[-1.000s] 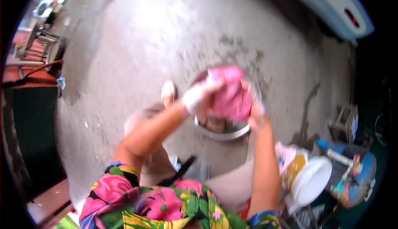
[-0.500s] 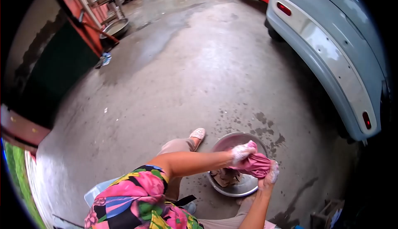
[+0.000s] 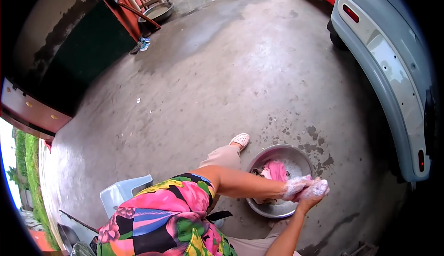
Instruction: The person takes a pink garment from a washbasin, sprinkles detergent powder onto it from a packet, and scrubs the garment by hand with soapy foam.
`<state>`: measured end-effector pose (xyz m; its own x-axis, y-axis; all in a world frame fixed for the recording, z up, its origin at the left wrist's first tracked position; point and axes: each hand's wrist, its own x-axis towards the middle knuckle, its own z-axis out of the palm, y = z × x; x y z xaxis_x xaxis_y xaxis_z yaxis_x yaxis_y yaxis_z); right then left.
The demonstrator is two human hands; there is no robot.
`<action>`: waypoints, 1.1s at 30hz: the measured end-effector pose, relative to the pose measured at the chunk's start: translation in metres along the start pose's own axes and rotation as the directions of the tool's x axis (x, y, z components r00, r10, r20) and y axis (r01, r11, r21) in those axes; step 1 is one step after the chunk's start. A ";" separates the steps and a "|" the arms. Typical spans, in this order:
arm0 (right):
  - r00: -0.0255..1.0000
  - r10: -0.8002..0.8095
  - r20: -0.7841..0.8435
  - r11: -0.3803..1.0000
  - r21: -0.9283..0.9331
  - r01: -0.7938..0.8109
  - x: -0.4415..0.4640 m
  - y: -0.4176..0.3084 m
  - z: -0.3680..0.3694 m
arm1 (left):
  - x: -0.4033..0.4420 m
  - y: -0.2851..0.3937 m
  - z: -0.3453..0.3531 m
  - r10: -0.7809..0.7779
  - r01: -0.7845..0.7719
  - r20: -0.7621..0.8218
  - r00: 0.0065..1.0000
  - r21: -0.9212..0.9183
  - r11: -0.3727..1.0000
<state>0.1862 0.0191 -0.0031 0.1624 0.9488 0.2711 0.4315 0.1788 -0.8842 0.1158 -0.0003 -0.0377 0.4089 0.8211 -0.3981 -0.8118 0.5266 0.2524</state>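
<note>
Inside the metal basin (image 3: 298, 158), the pink cloth (image 3: 276, 170) is lying bunched beside my sudsy left hand (image 3: 293, 188). My right hand (image 3: 316, 192) is meeting it near the rim; I cannot tell whether either grip is closing on fabric. The basin is sitting close, probably for easy reach, on spattered floor (image 3: 194, 103), a blue-gray vehicle (image 3: 393, 68) standing rightward.

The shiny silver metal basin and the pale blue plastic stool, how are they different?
The silver metal basin is round, but the pale blue plastic stool has straight edges and corners. Bright pink cloth lies in the basin; none shows on the stool. The basin is in front of the person, while the stool is off to the left. Both are on the floor.
</note>
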 end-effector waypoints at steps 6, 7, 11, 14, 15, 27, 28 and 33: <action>0.960 -0.280 0.023 0.959 0.051 0.279 -0.026 0.013 0.010 | 0.012 -0.017 -0.013 0.035 -0.034 0.002 0.999 -0.202 0.979; 0.986 0.065 0.153 0.993 -0.109 -0.049 -0.007 0.018 -0.003 | -0.016 -0.016 0.007 0.012 -0.013 -0.011 1.000 -0.019 1.000; 0.981 0.185 0.061 0.952 0.238 -0.194 -0.003 0.009 0.000 | -0.005 0.001 0.017 0.170 -0.172 0.032 0.985 0.131 0.976; 0.984 -0.099 0.149 0.969 0.237 0.061 -0.035 0.000 0.011 | 0.006 0.019 0.008 0.245 -0.220 0.095 0.965 -0.217 0.951; 0.987 -0.131 0.092 0.973 0.202 0.110 -0.032 -0.008 0.012 | 0.000 0.013 0.008 0.247 -0.242 0.092 0.965 -0.068 0.968; 0.992 -0.069 0.101 0.994 0.097 0.059 -0.031 -0.018 0.015 | -0.048 0.042 0.040 0.094 -0.079 -0.070 0.993 0.196 0.977; 0.998 -0.044 0.044 0.998 -0.042 0.046 -0.016 -0.012 0.011 | -0.063 0.037 0.059 0.028 0.015 -0.188 0.982 0.221 0.975; 0.998 -0.062 0.010 0.994 0.096 0.060 -0.011 -0.027 0.012 | -0.026 0.022 0.016 0.143 -0.136 0.007 0.990 0.361 0.923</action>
<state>0.1619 0.0075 0.0130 0.1262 0.9386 0.3211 0.3534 0.2600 -0.8986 0.0933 -0.0067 -0.0077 0.2919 0.8894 -0.3516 -0.6537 0.4539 0.6055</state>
